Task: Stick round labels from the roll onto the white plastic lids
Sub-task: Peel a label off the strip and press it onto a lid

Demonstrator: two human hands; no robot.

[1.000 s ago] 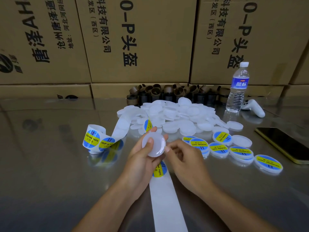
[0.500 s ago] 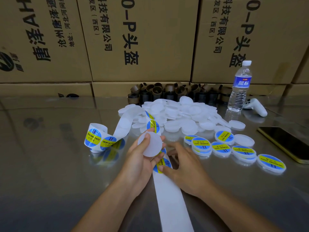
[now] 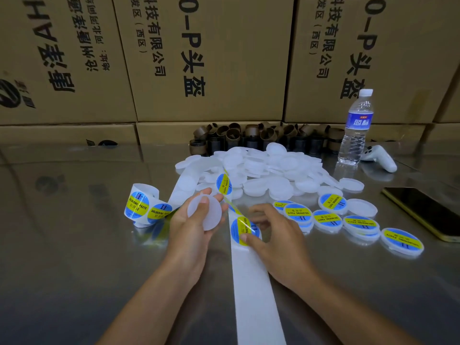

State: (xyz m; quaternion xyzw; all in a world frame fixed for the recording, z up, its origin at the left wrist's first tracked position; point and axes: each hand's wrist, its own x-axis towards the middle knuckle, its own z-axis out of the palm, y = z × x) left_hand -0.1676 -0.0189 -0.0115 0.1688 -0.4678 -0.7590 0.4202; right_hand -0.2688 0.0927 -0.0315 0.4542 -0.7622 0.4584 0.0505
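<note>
My left hand (image 3: 193, 227) holds a bare white plastic lid (image 3: 205, 212) upright, thumb on its face. My right hand (image 3: 273, 235) pinches the edge of a round blue-and-yellow label (image 3: 241, 230) that sits on the white backing strip (image 3: 254, 290) running toward me. The label roll (image 3: 142, 205) lies to the left of my left hand, its strip looping over the heap of unlabelled lids (image 3: 268, 170). Several labelled lids (image 3: 331, 217) lie in a row to the right.
Cardboard boxes (image 3: 206, 58) wall off the back. Brown empty roll cores (image 3: 249, 138) line their base. A water bottle (image 3: 356, 130), a white controller (image 3: 380, 160) and a phone (image 3: 423, 210) sit at the right on the shiny metal table (image 3: 74, 245).
My right hand moved from the lid down to the strip and took hold of a label's edge. My left hand turned the lid to show its flat face.
</note>
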